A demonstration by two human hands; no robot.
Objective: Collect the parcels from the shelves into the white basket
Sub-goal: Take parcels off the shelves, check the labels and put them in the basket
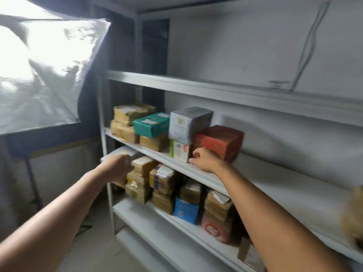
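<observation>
Several parcels stand on the middle shelf [265, 185]: a red box [222, 140], a grey box [188, 122] stacked on a small white and green box [179, 151], a teal box [152, 123] and brown parcels [127, 122]. My right hand [204, 160] reaches to the shelf's front edge, fingers spread, touching the red box's lower corner. My left hand [117, 166] is closed on a white flat parcel [119, 153] in front of the lower shelf. More brown parcels [143, 181] and a blue packet [185, 211] fill that lower shelf. The white basket is not in view.
The white metal rack's upper shelf [216, 89] holds a large flat white sheet. A bright softbox light [45, 71] on a stand stands at the left. A blurred brown object [353, 214] sits at the right edge. Another parcel [249, 256] lies low on the rack.
</observation>
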